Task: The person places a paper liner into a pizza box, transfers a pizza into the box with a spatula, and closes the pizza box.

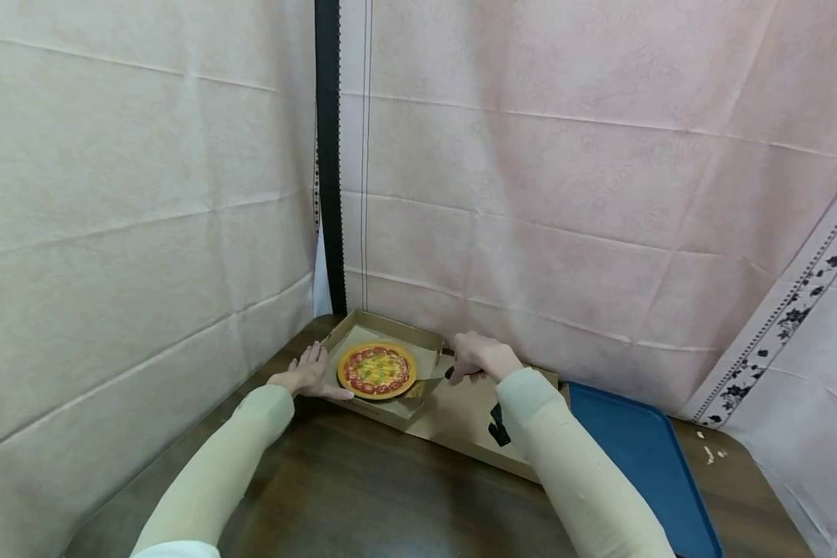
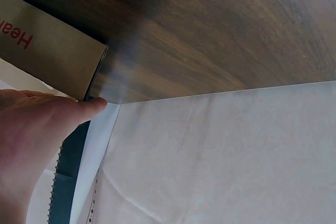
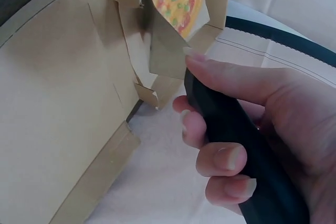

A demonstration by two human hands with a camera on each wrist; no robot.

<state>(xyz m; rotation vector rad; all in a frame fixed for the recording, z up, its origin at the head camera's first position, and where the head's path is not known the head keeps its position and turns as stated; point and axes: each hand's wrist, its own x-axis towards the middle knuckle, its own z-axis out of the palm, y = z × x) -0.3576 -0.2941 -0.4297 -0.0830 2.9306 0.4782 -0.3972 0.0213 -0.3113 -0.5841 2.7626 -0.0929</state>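
A round toy pizza (image 1: 377, 370) with a yellow crust lies in the open cardboard pizza box (image 1: 428, 341), its lid (image 1: 460, 403) folded flat to the right. My left hand (image 1: 310, 372) rests on the box's left front corner with fingers spread and straight. In the left wrist view, the thumb (image 2: 92, 108) touches that corner, and the other fingers are mostly hidden. My right hand (image 1: 476, 356) grips the black handle (image 3: 231, 124) of a pizza server. Its shiny blade (image 3: 170, 51) points left toward the pizza and overlaps its edge in the right wrist view.
Right of the box, partly behind my right sleeve, lies a blue tray (image 1: 621, 442). Small white scraps (image 1: 709, 455) are scattered beyond it. Cloth hangings (image 1: 565, 194) rise behind and left of the brown wooden table (image 1: 363, 496).
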